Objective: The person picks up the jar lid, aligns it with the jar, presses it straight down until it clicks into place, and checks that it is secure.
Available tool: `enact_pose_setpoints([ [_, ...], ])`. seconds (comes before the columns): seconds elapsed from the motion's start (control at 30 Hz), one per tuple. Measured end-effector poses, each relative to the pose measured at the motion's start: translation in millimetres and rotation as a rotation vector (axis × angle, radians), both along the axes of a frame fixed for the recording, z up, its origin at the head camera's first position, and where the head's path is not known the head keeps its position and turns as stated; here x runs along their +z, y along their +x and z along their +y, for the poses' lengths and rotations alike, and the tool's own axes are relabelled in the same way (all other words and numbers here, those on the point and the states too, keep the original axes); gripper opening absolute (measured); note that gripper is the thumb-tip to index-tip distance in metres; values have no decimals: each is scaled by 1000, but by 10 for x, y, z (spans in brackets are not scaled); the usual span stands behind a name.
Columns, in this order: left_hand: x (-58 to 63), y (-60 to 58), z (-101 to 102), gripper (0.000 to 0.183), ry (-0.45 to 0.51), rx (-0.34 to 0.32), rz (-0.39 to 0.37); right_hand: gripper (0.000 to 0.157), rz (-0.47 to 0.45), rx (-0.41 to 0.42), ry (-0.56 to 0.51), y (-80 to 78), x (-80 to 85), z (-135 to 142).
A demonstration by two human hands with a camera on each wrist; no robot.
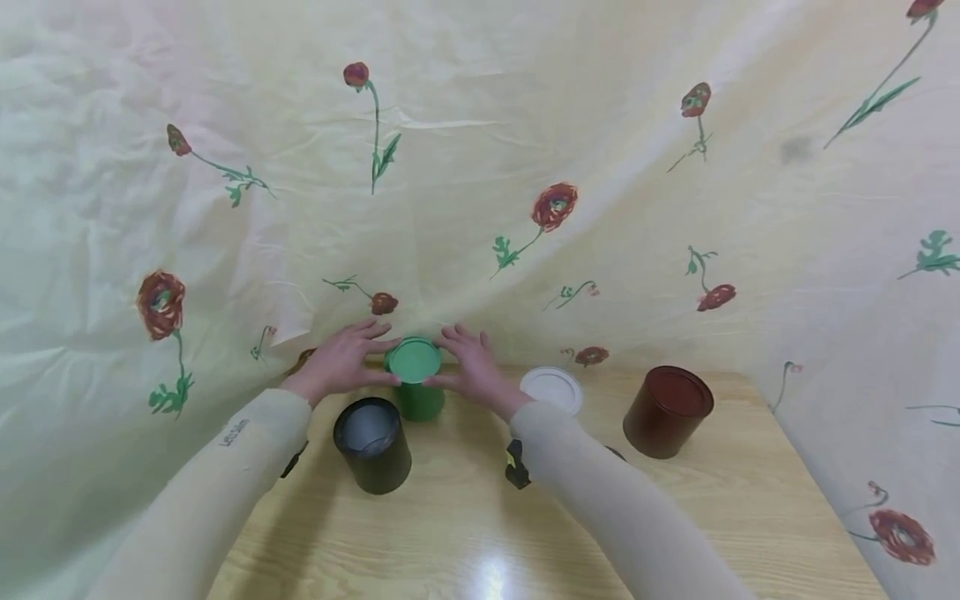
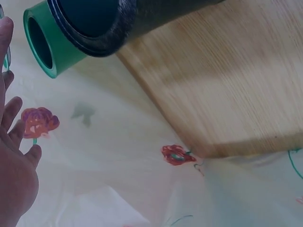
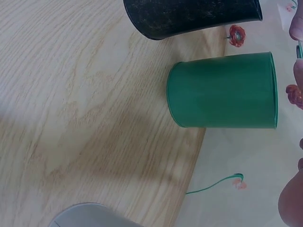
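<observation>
The flat green round lid (image 1: 415, 360) lies nearly level with its face turned up, directly over the smooth green cylindrical can (image 3: 222, 92) near the back edge of the desk (image 1: 450, 517). The can stands upright, its long axis vertical and its open mouth facing the lid; the wrist views show a gap between the two.

The left hand (image 1: 341, 362) and the right hand (image 1: 476, 367) come in from opposite sides, forearms reaching forward and converging, palms toward each other. Each hand pinches the lid's edge, thumb on the near side and fingers at the far side, with the remaining fingers spread loosely. The pale long sleeves (image 1: 217, 475) end at the wrists, and the left one bears small dark lettering.

Just in front of the green can, and to its left, stands an open black cylindrical can (image 1: 375, 458) with a thick, scuffed rim. Beyond the right hand is a white round rimmed disc (image 1: 551, 390); the sleeve hides what lies beneath it, so I cannot tell whether it tops a can. Farther right stands a glossy reddish-brown cylindrical can (image 1: 663, 421). The desk has pale, streaky wood grain, and behind it hangs a creased cream sheet (image 1: 450, 125) printed with red flowers and green stems
</observation>
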State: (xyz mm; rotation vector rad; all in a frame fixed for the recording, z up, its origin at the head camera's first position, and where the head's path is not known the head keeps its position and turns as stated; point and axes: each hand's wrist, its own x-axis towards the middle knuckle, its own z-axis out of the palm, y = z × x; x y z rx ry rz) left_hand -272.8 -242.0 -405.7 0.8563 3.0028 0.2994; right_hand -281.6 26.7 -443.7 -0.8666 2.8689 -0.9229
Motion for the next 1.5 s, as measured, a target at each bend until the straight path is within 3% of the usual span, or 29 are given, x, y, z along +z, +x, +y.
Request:
enact_pose_setpoints([
  [0.17, -35, -31, -56, 77, -34, -30, 22, 79, 17, -6, 13, 2, -50, -68],
  [0.8, -100, -194, -84, 76, -129, -45, 15, 78, 17, -47, 69, -91, -95, -147],
  [1.0, -101, -274, -107, 77, -138, -48, 14, 75, 18, -54, 84, -137, -93, -175],
  [1.5, -104, -338, -122, 77, -131, -25, -36, 74, 9, -71, 176, -206, -19, -239],
])
